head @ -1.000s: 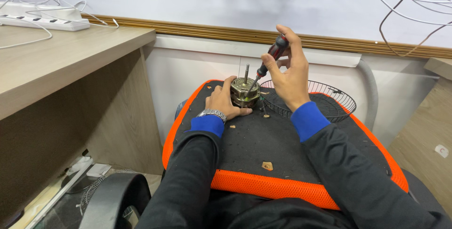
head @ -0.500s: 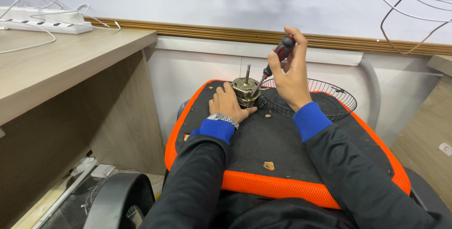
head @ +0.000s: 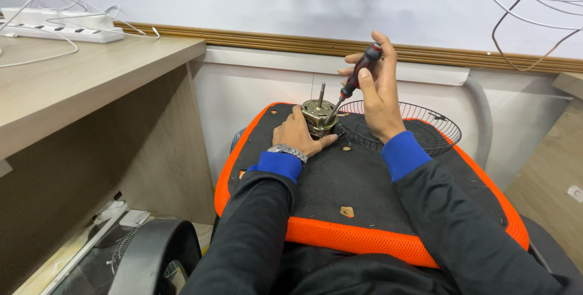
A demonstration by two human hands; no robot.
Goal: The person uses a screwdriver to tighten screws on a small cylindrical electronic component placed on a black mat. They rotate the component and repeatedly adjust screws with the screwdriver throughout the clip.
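The small metal motor (head: pixel 319 116) with a thin rod sticking up stands on the black pad with the orange edge (head: pixel 364 234), near its far end. The person's left hand (head: pixel 296 135) rests on the pad and presses against the motor's side with fingers curled around it. The right hand (head: pixel 378 91) wraps tight around a red and black screwdriver (head: pixel 355 80), its tip down on top of the motor, and a round wire fan guard (head: pixel 425 126) lies just behind.

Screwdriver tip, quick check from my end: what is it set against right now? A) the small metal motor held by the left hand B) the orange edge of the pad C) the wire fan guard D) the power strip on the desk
A: the right hand angles the screwdriver down onto the top of the motor, which the left hand steadies on the black pad.
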